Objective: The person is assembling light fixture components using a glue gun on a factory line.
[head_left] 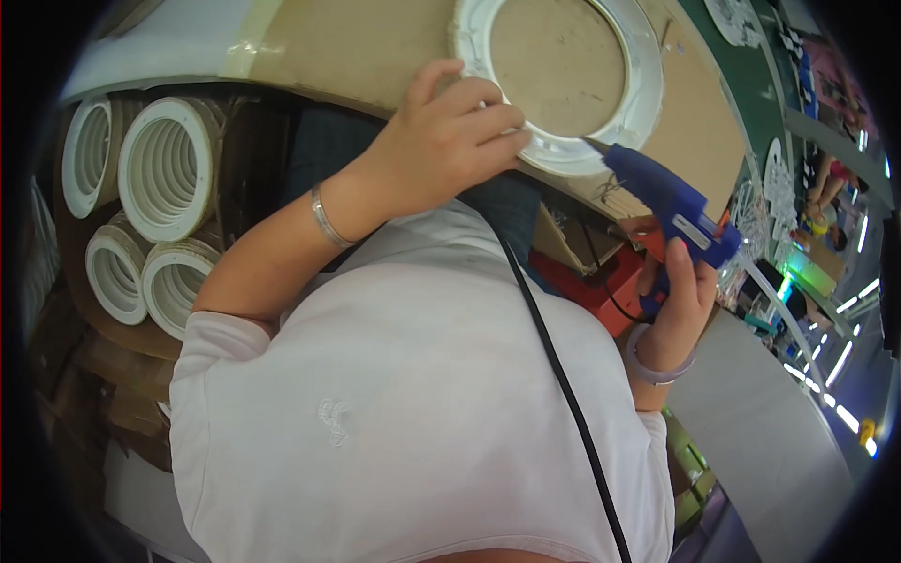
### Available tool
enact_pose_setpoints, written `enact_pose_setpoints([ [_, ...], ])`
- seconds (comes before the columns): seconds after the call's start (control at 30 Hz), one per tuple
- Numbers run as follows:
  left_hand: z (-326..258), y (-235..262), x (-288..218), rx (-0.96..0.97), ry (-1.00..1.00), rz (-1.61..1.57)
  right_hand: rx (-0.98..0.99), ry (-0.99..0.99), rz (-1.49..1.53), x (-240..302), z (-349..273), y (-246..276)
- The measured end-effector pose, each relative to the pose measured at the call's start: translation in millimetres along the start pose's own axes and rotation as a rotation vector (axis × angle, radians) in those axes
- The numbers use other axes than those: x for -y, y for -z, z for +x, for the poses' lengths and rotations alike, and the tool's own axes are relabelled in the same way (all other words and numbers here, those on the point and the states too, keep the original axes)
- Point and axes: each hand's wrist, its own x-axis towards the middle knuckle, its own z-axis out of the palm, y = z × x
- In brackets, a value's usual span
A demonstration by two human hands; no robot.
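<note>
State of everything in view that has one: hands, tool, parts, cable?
White ring: lying on the brown work surface.
Left hand: fingers at the ring's near edge; full grip unclear.
Right hand: closed around the glue gun.
Blue glue gun: held, nozzle at the ring's near rim; contact unclear.
White ring stacks: four columns visible at left.
Black cable: running across the shirt.

Soft, even light falls on the white shirt (404, 394), leaving its folds faint. The tape (251, 39) at upper left shows a slight shine; the cardboard (131, 411) at lower left sinks into shadow. Lit strips (840, 363) glare at far right, where the background turns soft. The fisheye bends edges, and black closes the corners.
</note>
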Motion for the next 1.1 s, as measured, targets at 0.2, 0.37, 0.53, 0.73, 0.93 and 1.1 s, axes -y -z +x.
enact_pose_setpoints([
  [0.2, -10, 11, 6, -0.115, 0.005, 0.013, 0.082, 0.048, 0.024, 6, 23, -31],
  [0.37, -6, 8, 5, -0.089, 0.047, 0.044, 0.251, 0.058, -0.079, 4, 44, -49],
  [0.53, -4, 7, 9, 0.022, 0.046, 0.030, 0.288, 0.048, -0.137, 4, 53, -52],
  [0.73, -3, 9, 11, 0.059, 0.023, 0.014, 0.291, 0.029, -0.151, 4, 57, -53],
  [0.93, -3, 7, 13, 0.038, 0.017, 0.010, 0.295, 0.004, -0.158, 4, 58, -53],
  [1.1, -3, 6, 13, 0.031, 0.017, 0.009, 0.280, 0.012, -0.176, 4, 57, -55],
])
